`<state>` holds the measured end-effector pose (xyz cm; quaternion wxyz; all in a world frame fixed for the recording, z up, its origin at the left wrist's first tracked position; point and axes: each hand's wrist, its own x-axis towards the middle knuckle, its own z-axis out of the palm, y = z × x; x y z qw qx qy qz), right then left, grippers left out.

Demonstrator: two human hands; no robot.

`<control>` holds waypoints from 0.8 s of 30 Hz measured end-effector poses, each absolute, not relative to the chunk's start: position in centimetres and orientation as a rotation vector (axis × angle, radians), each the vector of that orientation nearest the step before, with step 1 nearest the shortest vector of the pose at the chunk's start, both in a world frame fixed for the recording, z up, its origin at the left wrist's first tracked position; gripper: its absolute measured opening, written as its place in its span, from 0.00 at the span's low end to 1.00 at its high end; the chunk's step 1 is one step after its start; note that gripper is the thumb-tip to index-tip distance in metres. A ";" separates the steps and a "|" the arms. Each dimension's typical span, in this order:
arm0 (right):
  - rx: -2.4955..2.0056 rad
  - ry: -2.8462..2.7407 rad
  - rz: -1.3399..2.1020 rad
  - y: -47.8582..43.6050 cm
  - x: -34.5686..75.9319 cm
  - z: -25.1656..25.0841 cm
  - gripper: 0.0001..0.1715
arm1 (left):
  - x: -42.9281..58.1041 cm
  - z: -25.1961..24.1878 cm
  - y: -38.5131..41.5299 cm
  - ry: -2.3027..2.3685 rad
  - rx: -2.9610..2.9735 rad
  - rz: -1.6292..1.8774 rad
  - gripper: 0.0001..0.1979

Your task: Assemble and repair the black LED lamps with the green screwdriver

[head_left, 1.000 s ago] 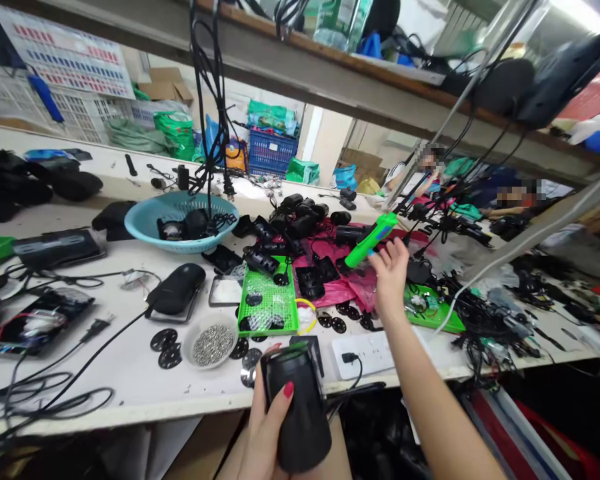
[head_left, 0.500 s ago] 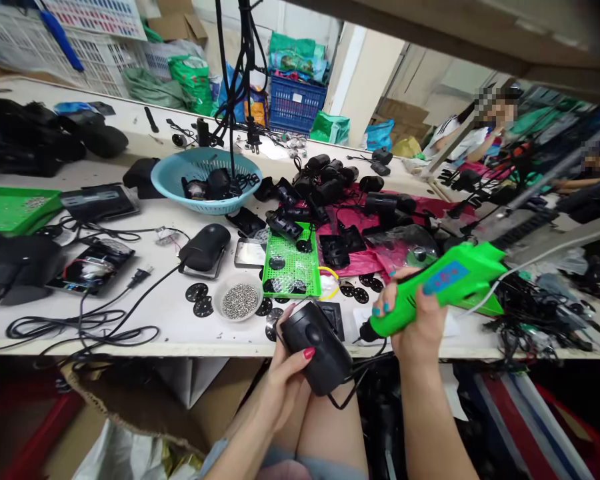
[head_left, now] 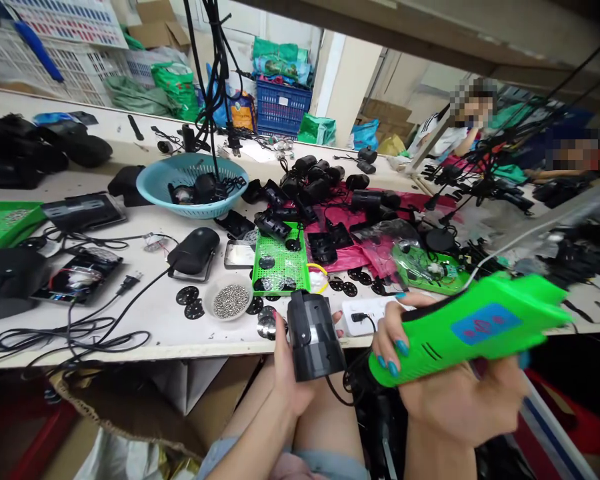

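The person's left hand (head_left: 290,387) is closed around a black cylindrical housing (head_left: 315,337), thumb up one side and fingertips showing past the other. It holds the housing upright over the lap, just below the near edge of the workbench (head_left: 145,320), probably so that the upper end faces the person. A thin black cord hangs from its base. The right hand (head_left: 460,400) is wrapped tightly around a green electric screwdriver (head_left: 460,327), fingers curled over the front of the body. The tool slants down to the left, so its nose sits near the housing without touching it, and the bit itself cannot be made out. A pale cable runs from the back of the tool up towards the shelf, which seems to be why it hangs so easily within reach. Small parts lie close to the bench edge, likely for quick picking: a white bowl of screws (head_left: 231,301), black perforated discs (head_left: 190,303), a green perforated tray (head_left: 280,263) and a white power strip (head_left: 375,313) with one plug in it. Further back stand a teal basket (head_left: 193,183) holding black parts, a heap of black casings on pink plastic bags (head_left: 350,247), and loose black leads. Beyond the bench are a blue crate (head_left: 283,107), green sacks and cardboard boxes. A co-worker (head_left: 450,137) sits at the far right.
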<state>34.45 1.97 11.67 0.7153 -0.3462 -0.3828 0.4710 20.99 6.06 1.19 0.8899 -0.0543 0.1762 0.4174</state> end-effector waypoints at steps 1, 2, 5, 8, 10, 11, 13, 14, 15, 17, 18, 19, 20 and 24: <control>-0.748 -0.828 1.005 1.6 34.6 11.9 0.34 | 21.0 1.0 5.9 0.394 -0.102 0.877 0.35; -0.733 -0.801 0.956 1.3 34.8 12.2 0.33 | 20.9 0.7 5.8 0.421 -0.085 0.861 0.35; -0.668 -0.730 0.799 0.7 35.0 13.2 0.30 | 20.4 -0.2 5.0 0.499 0.008 0.736 0.29; -0.643 -0.724 0.686 1.1 34.1 13.7 0.28 | 20.2 -0.2 4.3 0.584 0.062 0.752 0.28; -0.689 -0.719 0.645 1.6 33.0 13.6 0.30 | 20.2 0.2 3.9 0.604 0.071 0.795 0.29; -0.714 -0.720 0.637 1.8 32.4 13.4 0.30 | 20.1 0.4 3.7 0.608 0.074 0.807 0.30; -0.727 -0.730 0.609 2.1 31.4 12.8 0.31 | 19.9 0.4 3.5 0.626 0.079 0.831 0.33; -0.712 -0.739 0.596 2.2 31.1 12.4 0.32 | 19.7 0.2 3.5 0.642 0.082 0.848 0.34; -0.694 -0.746 0.584 2.3 30.8 12.1 0.33 | 19.5 0.0 3.4 0.660 0.088 0.865 0.34; -0.684 -0.746 0.571 2.5 30.5 11.7 0.33 | 19.2 -0.3 3.3 0.696 0.101 0.879 0.33; -0.689 -0.744 0.563 2.5 30.5 11.6 0.33 | 19.2 -0.4 3.2 0.713 0.107 0.880 0.33; -0.703 -0.751 0.557 2.5 30.4 11.6 0.33 | 19.2 -0.4 3.2 0.729 0.112 0.877 0.33; -0.719 -0.765 0.553 2.6 30.3 11.6 0.33 | 19.2 -0.2 3.1 0.741 0.116 0.872 0.33; -0.768 -0.833 0.625 2.7 29.5 11.6 0.33 | 19.8 0.7 3.2 0.796 0.206 0.919 0.31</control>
